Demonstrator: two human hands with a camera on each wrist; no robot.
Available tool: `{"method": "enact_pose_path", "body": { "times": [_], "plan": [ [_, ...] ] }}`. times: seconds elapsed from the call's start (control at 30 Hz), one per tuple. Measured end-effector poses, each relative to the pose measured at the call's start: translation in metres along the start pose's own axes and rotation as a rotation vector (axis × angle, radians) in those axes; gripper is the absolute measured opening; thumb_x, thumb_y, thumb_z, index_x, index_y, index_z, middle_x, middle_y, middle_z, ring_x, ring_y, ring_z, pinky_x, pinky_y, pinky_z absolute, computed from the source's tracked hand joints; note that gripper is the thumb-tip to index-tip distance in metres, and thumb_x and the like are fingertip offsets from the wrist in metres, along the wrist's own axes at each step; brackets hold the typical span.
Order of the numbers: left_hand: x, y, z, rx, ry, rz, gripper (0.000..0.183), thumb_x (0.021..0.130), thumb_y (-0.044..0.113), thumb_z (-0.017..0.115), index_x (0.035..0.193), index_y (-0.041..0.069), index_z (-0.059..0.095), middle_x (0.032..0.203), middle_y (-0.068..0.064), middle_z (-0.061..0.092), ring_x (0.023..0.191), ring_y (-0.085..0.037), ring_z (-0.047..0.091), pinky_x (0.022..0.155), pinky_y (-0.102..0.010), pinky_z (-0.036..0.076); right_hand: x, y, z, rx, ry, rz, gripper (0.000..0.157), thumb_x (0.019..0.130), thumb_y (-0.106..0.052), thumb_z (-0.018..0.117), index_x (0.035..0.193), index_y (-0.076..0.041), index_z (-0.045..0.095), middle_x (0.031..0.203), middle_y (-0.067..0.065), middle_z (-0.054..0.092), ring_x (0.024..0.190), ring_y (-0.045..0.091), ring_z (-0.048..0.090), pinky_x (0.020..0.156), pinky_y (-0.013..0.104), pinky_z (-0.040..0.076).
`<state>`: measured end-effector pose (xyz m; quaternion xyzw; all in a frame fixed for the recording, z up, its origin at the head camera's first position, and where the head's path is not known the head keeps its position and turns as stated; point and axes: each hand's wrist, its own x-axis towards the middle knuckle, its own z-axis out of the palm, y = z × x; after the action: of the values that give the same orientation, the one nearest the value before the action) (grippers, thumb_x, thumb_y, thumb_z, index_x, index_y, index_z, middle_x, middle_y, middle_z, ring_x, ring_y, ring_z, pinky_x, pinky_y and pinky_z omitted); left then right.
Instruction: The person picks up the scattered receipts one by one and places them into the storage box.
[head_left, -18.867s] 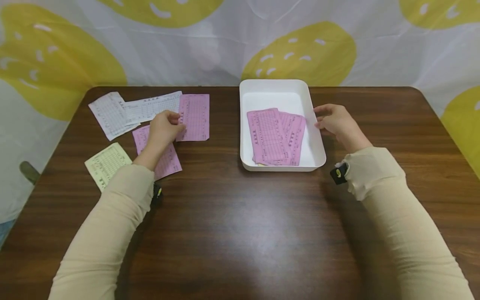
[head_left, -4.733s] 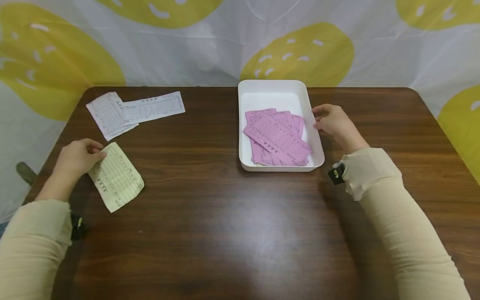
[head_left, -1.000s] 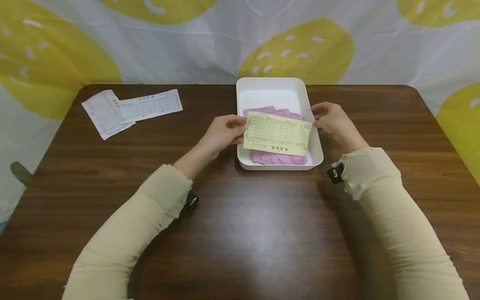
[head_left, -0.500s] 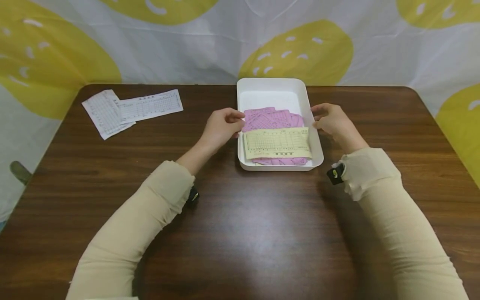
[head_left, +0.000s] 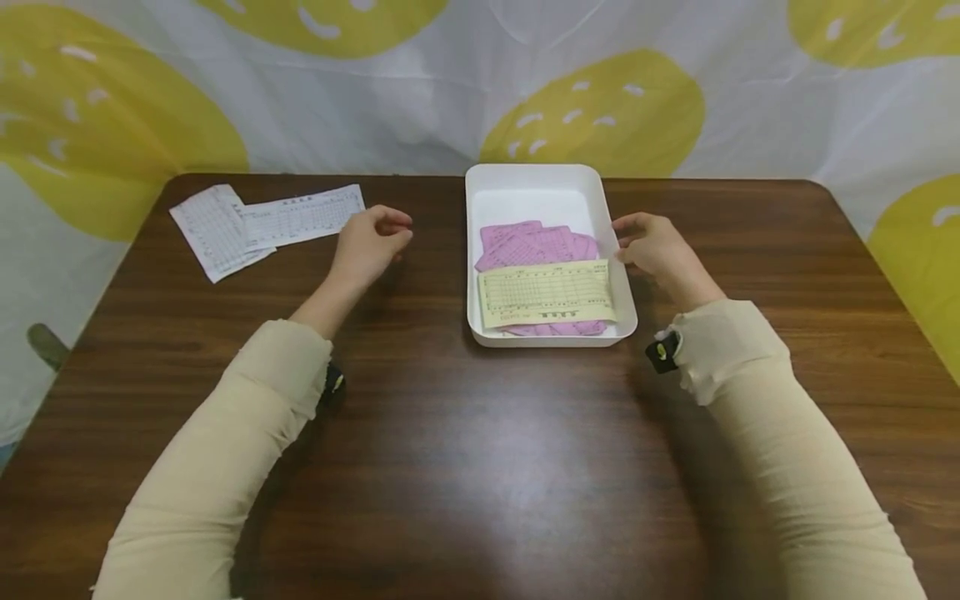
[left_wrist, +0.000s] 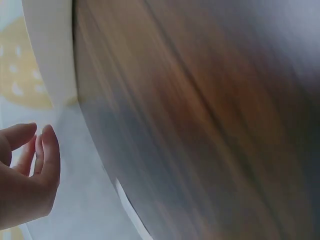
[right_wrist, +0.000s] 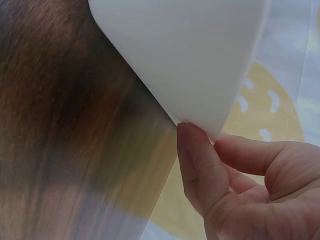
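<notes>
My left hand [head_left: 369, 243] hovers over the table beside the right end of a white printed slip [head_left: 309, 215], thumb and fingers loosely bent with nothing between them. A second white slip [head_left: 215, 231] partly lies under that one. My right hand [head_left: 663, 252] holds the right wall of the white plastic tray [head_left: 477, 204]; in the right wrist view its thumb and fingers [right_wrist: 197, 165] meet at the wall's edge. Inside the tray, a yellow printed slip [head_left: 546, 293] rests across several pink slips [head_left: 542, 243], partly covering them.
A dark wood-grain table [head_left: 465, 467] carries everything. Behind it hangs a white cloth [head_left: 420, 100] with yellow fruit shapes, close to the table's far edge. The tray stands near that edge, right of the white slips.
The yellow slip came down onto the pink slips and left my left hand. That hand then moved left, away from the tray toward the white slips. My right hand stayed at the tray.
</notes>
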<state>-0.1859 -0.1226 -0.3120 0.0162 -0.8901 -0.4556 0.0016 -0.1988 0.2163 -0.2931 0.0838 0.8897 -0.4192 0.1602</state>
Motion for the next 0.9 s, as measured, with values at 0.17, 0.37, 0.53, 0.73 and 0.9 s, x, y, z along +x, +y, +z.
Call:
{"method": "enact_pose_path", "body": {
  "times": [0.17, 0.37, 0.53, 0.73, 0.9],
  "plan": [
    [0.005, -0.022, -0.034, 0.123, 0.103, 0.033, 0.029, 0.090, 0.006, 0.056, 0.116, -0.003, 0.063, 0.113, -0.024, 0.065, 0.099, -0.031, 0.063, 0.085, -0.032, 0.047, 0.000, 0.001, 0.000, 0.008, -0.004, 0.000, 0.051, 0.091, 0.005, 0.050, 0.140, 0.003, 0.037, 0.112, 0.018, 0.048, 0.083, 0.013, 0.050, 0.061, 0.015, 0.046],
    [0.013, -0.053, -0.075, 0.167, 0.218, -0.076, 0.032, 0.088, 0.008, 0.057, 0.117, -0.004, 0.063, 0.099, -0.018, 0.067, 0.072, -0.001, 0.048, 0.067, -0.013, 0.035, 0.000, 0.001, 0.001, 0.025, -0.008, -0.004, 0.050, 0.091, 0.006, 0.049, 0.140, 0.003, 0.038, 0.111, 0.016, 0.048, 0.076, 0.007, 0.050, 0.060, 0.013, 0.047],
    [0.015, -0.080, -0.101, 0.137, 0.272, -0.209, 0.036, 0.087, 0.009, 0.056, 0.119, -0.006, 0.061, 0.064, 0.021, 0.045, 0.059, 0.011, 0.036, 0.061, -0.009, 0.032, 0.000, 0.000, 0.002, 0.028, -0.007, -0.004, 0.049, 0.091, 0.006, 0.049, 0.140, 0.003, 0.038, 0.110, 0.016, 0.048, 0.077, 0.008, 0.050, 0.061, 0.013, 0.046],
    [0.012, -0.100, -0.114, 0.182, 0.292, -0.319, 0.039, 0.086, 0.013, 0.056, 0.122, -0.002, 0.061, 0.058, 0.028, 0.039, 0.061, 0.010, 0.034, 0.062, -0.009, 0.031, 0.002, 0.001, 0.000, 0.033, -0.008, -0.003, 0.050, 0.091, 0.006, 0.049, 0.140, 0.003, 0.037, 0.109, 0.015, 0.048, 0.077, 0.008, 0.049, 0.060, 0.014, 0.046],
    [0.012, -0.108, -0.117, 0.195, 0.264, -0.387, 0.046, 0.088, 0.019, 0.057, 0.128, -0.004, 0.056, 0.076, 0.006, 0.066, 0.082, -0.008, 0.053, 0.073, -0.014, 0.039, 0.002, 0.001, 0.001, 0.024, 0.001, 0.010, 0.049, 0.091, 0.007, 0.049, 0.139, 0.002, 0.039, 0.108, 0.014, 0.048, 0.083, 0.013, 0.048, 0.059, 0.014, 0.045]
  ]
}}
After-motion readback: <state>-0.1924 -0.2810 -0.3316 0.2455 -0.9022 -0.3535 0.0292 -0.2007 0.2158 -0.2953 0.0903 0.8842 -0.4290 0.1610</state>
